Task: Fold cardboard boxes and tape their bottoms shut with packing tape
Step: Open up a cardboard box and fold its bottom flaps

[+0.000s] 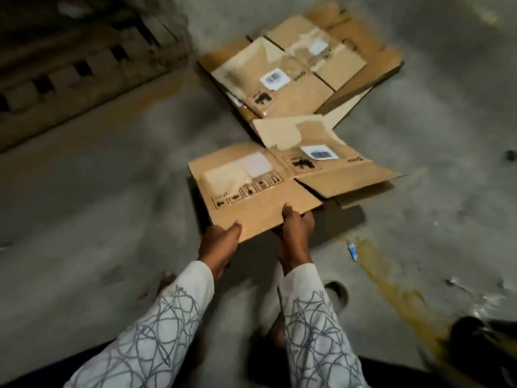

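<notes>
Two hands hold one flattened box (pixel 251 191) by its near flap, clear of the floor (pixel 112 177); a dark shadow lies beneath it.

Left hand (pixel 221 242): grips the flap's near left corner, thumb on top; its fingers pass under the cardboard and are hidden.

Right hand (pixel 298 228): grips the same flap's near edge further right, thumb pressed on top and fingers curled below. The hands are close together but apart.

Box: the flaps splay outward, with the right one tilted up and a gap showing below it. It carries black handling symbols, a white barcode label and pale torn patches. Whether its bottom is taped cannot be told.

Stack (pixel 293 77): more flat boxes lie on the floor just beyond the held box, with similar labels and torn patches.

Surroundings:
- Both sleeves (pixel 179 317) are white with a grey line pattern.
- A bare foot (pixel 166 280) shows left of the left sleeve.
- A wooden pallet (pixel 84 60) lies at the upper left, blurred.
- A worn yellow line (pixel 391 278) crosses the floor at right, with a small blue-white scrap (pixel 353 249) at its upper end.
- A ring (pixel 337 292) sits beside the right sleeve, partly hidden; what it is cannot be told.
- A dark object (pixel 475 334) at the lower right is too blurred to identify.
</notes>
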{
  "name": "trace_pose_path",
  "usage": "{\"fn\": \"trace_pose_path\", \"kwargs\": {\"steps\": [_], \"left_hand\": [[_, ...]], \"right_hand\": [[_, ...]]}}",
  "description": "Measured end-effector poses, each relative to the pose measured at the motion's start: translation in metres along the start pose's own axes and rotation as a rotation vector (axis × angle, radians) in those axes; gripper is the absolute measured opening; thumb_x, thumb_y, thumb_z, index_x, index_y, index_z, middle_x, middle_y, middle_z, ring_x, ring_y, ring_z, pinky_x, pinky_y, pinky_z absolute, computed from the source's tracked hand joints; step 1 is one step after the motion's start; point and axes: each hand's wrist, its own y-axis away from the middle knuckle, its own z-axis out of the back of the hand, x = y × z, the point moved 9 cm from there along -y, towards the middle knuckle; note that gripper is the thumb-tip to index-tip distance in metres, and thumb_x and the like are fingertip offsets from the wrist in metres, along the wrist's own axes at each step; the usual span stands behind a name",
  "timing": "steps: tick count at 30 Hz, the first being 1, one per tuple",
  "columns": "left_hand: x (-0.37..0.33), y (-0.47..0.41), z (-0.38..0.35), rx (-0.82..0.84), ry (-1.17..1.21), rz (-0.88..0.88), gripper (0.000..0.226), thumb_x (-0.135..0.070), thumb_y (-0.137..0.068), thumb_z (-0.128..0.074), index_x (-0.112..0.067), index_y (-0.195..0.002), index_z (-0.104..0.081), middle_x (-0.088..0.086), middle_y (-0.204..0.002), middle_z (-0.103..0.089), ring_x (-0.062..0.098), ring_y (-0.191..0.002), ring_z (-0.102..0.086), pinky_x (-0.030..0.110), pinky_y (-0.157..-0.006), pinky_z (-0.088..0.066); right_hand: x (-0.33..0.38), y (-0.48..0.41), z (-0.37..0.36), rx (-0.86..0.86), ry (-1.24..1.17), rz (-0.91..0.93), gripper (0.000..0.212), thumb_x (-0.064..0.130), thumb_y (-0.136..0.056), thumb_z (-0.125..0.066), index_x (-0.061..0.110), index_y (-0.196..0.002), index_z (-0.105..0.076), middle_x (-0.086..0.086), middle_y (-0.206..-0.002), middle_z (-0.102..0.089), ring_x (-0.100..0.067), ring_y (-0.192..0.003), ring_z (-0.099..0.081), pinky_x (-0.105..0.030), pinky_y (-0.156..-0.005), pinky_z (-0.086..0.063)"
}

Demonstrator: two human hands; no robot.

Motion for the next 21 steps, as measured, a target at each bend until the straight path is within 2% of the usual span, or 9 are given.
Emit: {"fn": "trace_pose_path", "kwargs": {"steps": [3,5,7,9,13,15,17,19,21], "left_hand": [[0.005,0.098,0.046,-0.126,-0.465,-0.103,0.091,-0.054,-0.085,-0.067,-0.01,-0.152,-0.024,0.018,-0.151,-0.034,0.039,-0.137,-0.038,0.052,-0.11,-0.039],[0.008,0.156,0.05,-0.065,-0.63,-0.259,0.079,-0.056,-0.09,-0.059,-0.022,-0.154,-0.028,0.012,-0.154,-0.032,0.035,-0.142,-0.032,0.048,-0.113,-0.032],[0.024,0.213,0.045,0.153,-0.509,-0.388,0.06,-0.054,-0.092,-0.057,-0.026,-0.144,-0.048,0.006,-0.146,-0.05,0.03,-0.137,-0.045,0.044,-0.114,-0.034],[0.043,0.253,0.046,0.28,-0.335,-0.449,0.053,-0.05,-0.089,-0.061,-0.019,-0.132,-0.061,0.002,-0.13,-0.063,0.023,-0.124,-0.057,0.04,-0.11,-0.04],[0.091,0.287,0.064,0.239,-0.454,-0.492,0.048,-0.049,-0.076,-0.052,-0.031,-0.118,-0.066,0.002,-0.114,-0.073,0.026,-0.107,-0.067,0.043,-0.097,-0.053],[0.115,0.285,0.063,0.21,-0.524,-0.474,0.039,-0.039,-0.08,-0.053,-0.026,-0.114,-0.065,0.009,-0.11,-0.072,0.031,-0.104,-0.066,0.045,-0.094,-0.053],[0.134,0.288,0.064,0.163,-0.539,-0.464,0.035,-0.027,-0.09,-0.055,-0.022,-0.123,-0.061,0.013,-0.118,-0.068,0.035,-0.111,-0.063,0.045,-0.098,-0.05],[0.156,0.286,0.066,0.157,-0.406,-0.365,0.037,-0.03,-0.095,-0.057,-0.024,-0.132,-0.058,0.011,-0.125,-0.066,0.034,-0.117,-0.061,0.047,-0.1,-0.05],[0.178,0.284,0.069,0.2,-0.146,-0.225,0.043,-0.034,-0.096,-0.063,-0.022,-0.135,-0.054,0.009,-0.122,-0.065,0.03,-0.111,-0.062,0.044,-0.09,-0.055]], "right_hand": [[0.017,0.084,0.027,0.032,0.189,0.14,0.028,0.028,-0.084,-0.063,0.033,-0.111,-0.065,0.003,-0.106,-0.075,-0.024,-0.099,-0.071,-0.056,-0.088,-0.058],[0.023,0.136,0.04,0.053,0.394,0.248,0.035,0.035,-0.083,-0.061,0.032,-0.117,-0.064,0.006,-0.108,-0.074,-0.024,-0.1,-0.07,-0.048,-0.091,-0.056],[0.028,0.191,0.055,0.048,0.613,0.386,0.029,0.032,-0.09,-0.059,0.021,-0.117,-0.063,-0.003,-0.108,-0.073,-0.031,-0.099,-0.067,-0.037,-0.083,-0.052],[0.026,0.229,0.067,0.039,0.791,0.497,0.023,0.031,-0.095,-0.057,0.015,-0.111,-0.062,-0.014,-0.105,-0.071,-0.038,-0.097,-0.064,-0.035,-0.072,-0.04],[-0.011,0.277,0.079,0.211,1.015,0.586,0.021,0.024,-0.097,-0.056,0.009,-0.111,-0.06,-0.023,-0.108,-0.068,-0.043,-0.101,-0.061,-0.039,-0.074,-0.04],[-0.029,0.287,0.078,0.306,1.125,0.606,0.018,0.021,-0.096,-0.055,0.008,-0.108,-0.057,-0.025,-0.108,-0.067,-0.044,-0.101,-0.06,-0.04,-0.073,-0.04],[-0.042,0.29,0.078,0.362,1.171,0.605,0.017,0.022,-0.095,-0.056,0.007,-0.104,-0.054,-0.024,-0.105,-0.066,-0.044,-0.099,-0.061,-0.038,-0.072,-0.037],[-0.052,0.285,0.078,0.395,1.162,0.559,0.022,0.027,-0.094,-0.058,0.008,-0.102,-0.051,-0.022,-0.102,-0.066,-0.043,-0.097,-0.061,-0.037,-0.073,-0.04],[-0.062,0.281,0.081,0.424,1.162,0.501,0.027,0.028,-0.092,-0.061,0.009,-0.104,-0.047,-0.022,-0.104,-0.065,-0.043,-0.098,-0.061,-0.042,-0.077,-0.046]]}}
